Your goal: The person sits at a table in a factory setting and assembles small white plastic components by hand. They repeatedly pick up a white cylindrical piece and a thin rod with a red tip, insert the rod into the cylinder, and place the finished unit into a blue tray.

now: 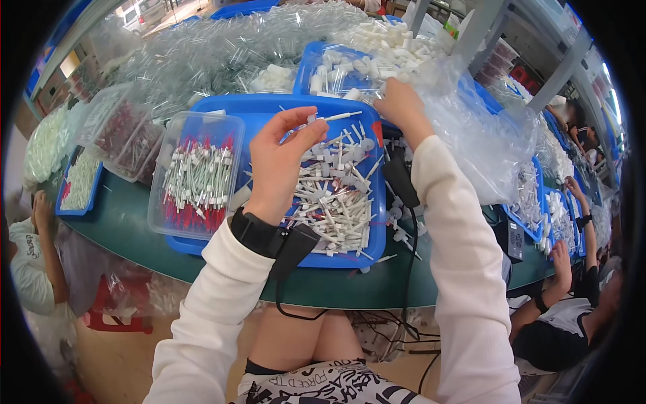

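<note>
Above the blue tray [222, 102], my left hand [279, 161] is closed in a pinch on a thin white stick with a pale, translucent collar [311, 119]. The stick's narrow tip points to the right. Many similar white sticks [336, 215], some with translucent discs and pink ends, lie loosely in the tray. My right hand [404, 111] is farther back, by the smaller blue bin [307, 67] of white plastic caps [363, 67]. Its fingers are curled together, and what they grip, if anything, is hidden. Black cuffs with cables sit on both wrists.
A clear box [156, 202] of red-and-white sticks overlaps the tray's left side. Clear plastic tubes [222, 57] are heaped behind. A clear bag [478, 128] lies beside my right forearm. Other people work at both sides of the green table [269, 286]; metal posts [481, 34] rise at right.
</note>
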The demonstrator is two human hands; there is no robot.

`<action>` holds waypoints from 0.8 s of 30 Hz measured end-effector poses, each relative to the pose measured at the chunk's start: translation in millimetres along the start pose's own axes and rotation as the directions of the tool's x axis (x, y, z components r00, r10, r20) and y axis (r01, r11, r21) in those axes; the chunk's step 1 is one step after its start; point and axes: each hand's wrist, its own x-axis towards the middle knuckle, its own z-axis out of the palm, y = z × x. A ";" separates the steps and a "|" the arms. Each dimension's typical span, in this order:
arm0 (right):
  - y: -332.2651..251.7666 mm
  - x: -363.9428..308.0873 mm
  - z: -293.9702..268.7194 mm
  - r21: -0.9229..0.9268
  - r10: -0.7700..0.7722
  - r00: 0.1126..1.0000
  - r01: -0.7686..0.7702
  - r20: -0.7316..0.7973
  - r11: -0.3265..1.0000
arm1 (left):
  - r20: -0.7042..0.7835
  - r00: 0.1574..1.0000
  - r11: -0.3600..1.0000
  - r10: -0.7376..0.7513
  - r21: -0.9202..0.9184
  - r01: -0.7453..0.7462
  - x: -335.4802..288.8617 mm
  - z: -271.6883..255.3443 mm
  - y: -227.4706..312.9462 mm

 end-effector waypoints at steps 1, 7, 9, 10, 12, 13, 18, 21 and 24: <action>6.2 -5.7 1.6 -0.002 -0.036 0.998 0.036 -0.055 0.999 | -0.006 1.000 1.000 0.003 -0.017 -0.003 -0.3 1.3 -0.5; -10.2 -87.6 -48.7 0.357 -0.257 0.889 0.397 -0.380 0.845 | 0.062 0.993 0.994 0.096 -0.056 -0.092 -0.2 -1.0 -0.8; -17.6 -110.9 -51.1 0.476 -0.290 0.915 0.395 -0.280 0.786 | 0.090 0.991 0.993 0.101 -0.070 -0.094 -3.1 0.5 3.2; -19.3 -116.4 -49.5 0.478 -0.293 0.911 0.403 -0.291 0.780 | 0.107 0.989 0.993 0.102 -0.076 -0.094 -4.4 1.7 4.9; -19.4 -123.2 -44.5 0.480 -0.294 0.903 0.418 -0.314 0.772 | 0.130 0.983 0.992 0.127 -0.033 -0.123 -5.3 4.0 3.8; -18.4 -125.2 -43.1 0.463 -0.301 0.900 0.422 -0.315 0.779 | 0.141 0.980 0.990 0.139 -0.012 -0.139 -5.3 5.0 3.4; -15.3 -130.0 -35.8 0.444 -0.339 0.882 0.460 -0.327 0.769 | 0.225 0.956 0.975 0.187 0.078 -0.209 -6.0 3.8 1.0; -12.0 -134.2 -35.3 0.397 -0.376 0.846 0.515 -0.378 0.760 | 0.249 0.947 0.970 0.204 0.082 -0.230 -6.9 5.7 -0.9; -15.1 -139.9 -35.0 0.325 -0.395 0.863 0.489 -0.313 0.810 | 0.295 0.936 0.961 0.190 0.141 -0.240 -10.1 6.5 0.0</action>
